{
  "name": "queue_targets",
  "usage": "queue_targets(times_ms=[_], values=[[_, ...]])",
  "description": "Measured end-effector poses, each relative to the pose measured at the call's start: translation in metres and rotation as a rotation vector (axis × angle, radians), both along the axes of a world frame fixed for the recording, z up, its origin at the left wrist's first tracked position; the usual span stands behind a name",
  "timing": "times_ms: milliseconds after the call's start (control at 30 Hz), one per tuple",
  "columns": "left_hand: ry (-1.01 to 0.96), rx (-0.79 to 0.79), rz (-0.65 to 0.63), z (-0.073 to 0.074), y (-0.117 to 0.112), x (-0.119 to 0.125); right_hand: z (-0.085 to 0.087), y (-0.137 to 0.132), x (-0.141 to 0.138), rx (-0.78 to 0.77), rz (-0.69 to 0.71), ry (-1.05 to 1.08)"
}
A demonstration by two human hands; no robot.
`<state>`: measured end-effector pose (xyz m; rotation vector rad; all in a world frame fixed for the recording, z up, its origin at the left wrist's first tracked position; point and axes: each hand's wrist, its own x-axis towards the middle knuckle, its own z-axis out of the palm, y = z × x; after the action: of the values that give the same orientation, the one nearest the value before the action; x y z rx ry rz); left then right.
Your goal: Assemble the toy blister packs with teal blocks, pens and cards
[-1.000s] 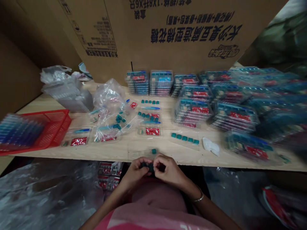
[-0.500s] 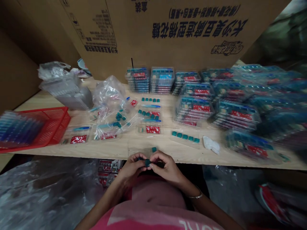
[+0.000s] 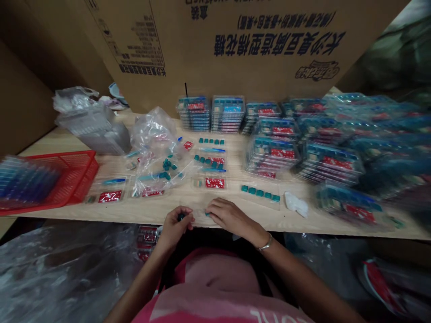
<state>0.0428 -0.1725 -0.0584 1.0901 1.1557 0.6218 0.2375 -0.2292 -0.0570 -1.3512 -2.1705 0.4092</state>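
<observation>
The small teal square block (image 3: 181,217) sits pinched between the thumb and curled fingers of your left hand (image 3: 175,225), which is closed on it right at the near edge of the pale wooden table (image 3: 168,204). Your right hand (image 3: 226,214) lies palm down on that same edge, just beside the left. Its fingertips touch a second teal block (image 3: 206,215), and you cannot tell from this view whether they grip it or only press on it. A thin metal bracelet (image 3: 266,245) circles your right wrist.

Beyond your right hand, a row of teal blocks (image 3: 260,193) lies in a line, with a crumpled white scrap (image 3: 296,204) near it. A red printed card (image 3: 214,182) lies further in, and a rumpled clear plastic bag (image 3: 156,143) with loose teal pieces is to its left. A red mesh basket (image 3: 76,172) stands at the far left. Stacks of clear blister packs (image 3: 227,114) fill the back and right, below a big brown cardboard box (image 3: 235,72)
</observation>
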Motion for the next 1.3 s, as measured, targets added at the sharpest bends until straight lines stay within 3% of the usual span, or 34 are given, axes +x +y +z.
queue_targets(times_ms=[167,333,433,567,733,833,1033,1300], values=[[-0.142,-0.104,0.012,0.005,0.005,-0.003,-0.01,0.004,-0.004,-0.073,-0.029,-0.004],[-0.458,-0.523,0.05,0.021,0.009,-0.011,-0.016,-0.003,-0.005,-0.084,-0.067,0.058],[-0.542,-0.612,0.069,0.028,0.009,-0.01,-0.009,-0.006,-0.009,-0.018,-0.107,0.097],[-0.599,-0.624,0.078,0.03,0.005,0.0,0.013,-0.002,-0.025,0.077,-0.144,0.175],[-0.65,-0.574,-0.026,0.028,-0.004,0.014,0.033,0.012,-0.041,-0.044,-0.101,0.097],[-0.628,-0.489,-0.049,0.024,-0.006,0.014,0.03,0.017,-0.039,-0.134,-0.149,0.261],[-0.431,-0.283,0.057,0.016,-0.003,0.006,0.011,0.017,-0.03,-0.331,-0.266,0.624],[-0.425,-0.292,-0.209,0.026,0.001,0.0,0.012,0.012,-0.035,-0.655,-0.126,1.018]])
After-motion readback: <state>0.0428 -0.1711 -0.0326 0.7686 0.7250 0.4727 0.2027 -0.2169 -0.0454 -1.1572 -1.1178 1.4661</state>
